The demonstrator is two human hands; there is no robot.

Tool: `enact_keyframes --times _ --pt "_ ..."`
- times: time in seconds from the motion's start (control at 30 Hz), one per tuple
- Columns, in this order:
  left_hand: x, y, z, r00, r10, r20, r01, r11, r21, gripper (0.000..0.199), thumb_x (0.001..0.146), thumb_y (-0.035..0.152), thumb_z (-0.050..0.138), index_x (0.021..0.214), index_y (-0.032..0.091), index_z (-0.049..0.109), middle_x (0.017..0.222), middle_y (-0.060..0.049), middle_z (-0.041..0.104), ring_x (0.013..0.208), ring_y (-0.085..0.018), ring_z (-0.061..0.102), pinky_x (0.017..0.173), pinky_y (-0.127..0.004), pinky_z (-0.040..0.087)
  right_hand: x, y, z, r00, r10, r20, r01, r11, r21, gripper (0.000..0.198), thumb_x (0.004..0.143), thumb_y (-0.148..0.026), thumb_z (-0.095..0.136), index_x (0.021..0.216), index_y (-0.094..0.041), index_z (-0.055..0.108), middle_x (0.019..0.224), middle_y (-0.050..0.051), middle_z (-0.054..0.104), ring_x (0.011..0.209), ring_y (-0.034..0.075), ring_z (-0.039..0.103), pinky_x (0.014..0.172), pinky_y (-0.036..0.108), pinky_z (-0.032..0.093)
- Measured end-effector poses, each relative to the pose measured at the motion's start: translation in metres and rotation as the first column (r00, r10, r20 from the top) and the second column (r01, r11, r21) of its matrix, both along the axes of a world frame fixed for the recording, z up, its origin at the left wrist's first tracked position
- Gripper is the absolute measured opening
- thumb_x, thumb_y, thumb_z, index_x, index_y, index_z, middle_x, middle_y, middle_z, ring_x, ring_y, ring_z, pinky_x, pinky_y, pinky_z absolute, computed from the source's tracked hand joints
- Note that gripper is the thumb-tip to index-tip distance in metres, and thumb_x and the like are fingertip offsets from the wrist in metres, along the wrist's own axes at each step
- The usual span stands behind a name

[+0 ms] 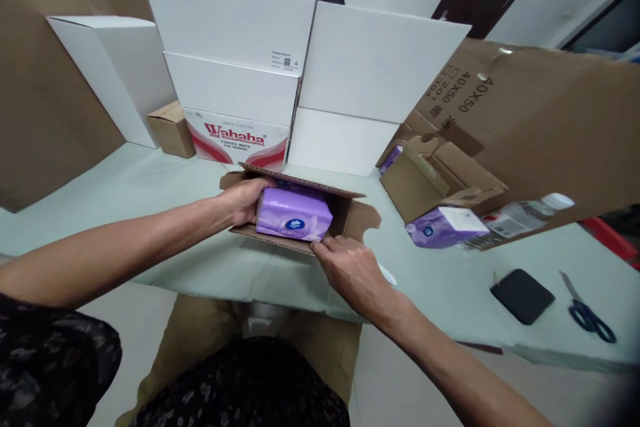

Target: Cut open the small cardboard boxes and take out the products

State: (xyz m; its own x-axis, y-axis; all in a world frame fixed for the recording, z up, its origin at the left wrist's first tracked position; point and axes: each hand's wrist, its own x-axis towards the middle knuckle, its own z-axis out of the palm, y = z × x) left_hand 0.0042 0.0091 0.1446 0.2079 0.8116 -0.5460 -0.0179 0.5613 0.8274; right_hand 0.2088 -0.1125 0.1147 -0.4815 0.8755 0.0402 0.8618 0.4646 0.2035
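An open brown cardboard box (369, 219) lies in front of me near the table's front edge, its flaps spread. Inside its opening sits a purple tissue pack (295, 212) with a blue logo; more purple shows behind it. My left hand (245, 201) is closed around the left end of that pack, its fingertips partly hidden behind the pack. At the front right rim of the box, my right hand (347, 267) has its fingers curled and pinching the cardboard edge, close to the pack's lower right corner.
Tall white cartons (235, 27) stand at the back. To the left is a small brown box (173, 130). On the right are another open box (415, 180), a purple tissue pack (445, 227), a clear bottle (525, 213), a black pouch (523, 295) and scissors (587, 317).
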Motion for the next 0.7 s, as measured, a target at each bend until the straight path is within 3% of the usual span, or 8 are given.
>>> enact_keyframes --times 0.17,0.27,0.33,0.53,0.7 --pt "-0.021 0.001 0.020 0.989 -0.066 0.132 0.080 0.991 -0.103 0.016 0.075 0.028 0.066 0.088 0.019 0.069 0.072 -0.006 0.074 0.067 -0.026 0.073 0.066 -0.040 0.065 0.011 0.004 0.030 0.994 0.081 -0.074 -0.071 0.988 0.138 0.024 0.099 -0.015 0.054 0.084 -0.020 0.072 0.079 0.007 0.072 0.072 0.019 0.059 0.067 0.034 0.035" --pt "-0.030 0.001 0.027 0.959 -0.167 0.231 0.203 0.969 -0.144 0.026 0.074 0.032 0.065 0.093 0.015 0.073 0.080 -0.012 0.077 0.072 -0.029 0.075 0.067 -0.040 0.066 0.016 0.004 0.040 0.983 0.120 -0.137 -0.080 0.961 0.265 0.027 0.102 -0.019 0.050 0.089 -0.019 0.073 0.097 0.009 0.076 0.076 0.018 0.060 0.070 0.033 0.037" --pt "-0.034 -0.001 0.033 0.945 -0.201 0.257 0.230 0.969 -0.090 0.029 0.073 0.031 0.063 0.095 0.015 0.074 0.083 -0.012 0.078 0.080 -0.031 0.077 0.072 -0.042 0.066 0.020 0.005 0.040 0.981 0.113 -0.159 -0.066 0.958 0.278 0.032 0.104 -0.017 0.045 0.091 -0.019 0.073 0.109 0.010 0.076 0.079 0.017 0.062 0.071 0.031 0.038" --pt "-0.043 -0.010 0.051 0.971 -0.103 0.216 0.049 0.969 0.241 0.033 0.082 0.029 0.055 0.108 0.018 0.073 0.090 -0.006 0.076 0.095 -0.028 0.076 0.082 -0.038 0.063 0.028 0.019 0.014 0.956 0.007 -0.292 0.007 0.999 0.048 0.031 0.108 -0.024 0.044 0.102 -0.019 0.074 0.100 0.008 0.077 0.088 0.019 0.068 0.071 0.029 0.042" --pt "-0.049 -0.018 0.054 0.952 0.059 0.300 -0.160 0.932 0.324 0.031 0.079 0.027 0.056 0.104 0.020 0.072 0.084 -0.003 0.074 0.092 -0.024 0.075 0.080 -0.031 0.062 0.024 0.024 -0.003 0.938 -0.029 -0.345 0.031 1.000 0.000 0.031 0.107 -0.022 0.043 0.110 -0.019 0.074 0.105 0.011 0.078 0.096 0.022 0.071 0.079 0.031 0.050"
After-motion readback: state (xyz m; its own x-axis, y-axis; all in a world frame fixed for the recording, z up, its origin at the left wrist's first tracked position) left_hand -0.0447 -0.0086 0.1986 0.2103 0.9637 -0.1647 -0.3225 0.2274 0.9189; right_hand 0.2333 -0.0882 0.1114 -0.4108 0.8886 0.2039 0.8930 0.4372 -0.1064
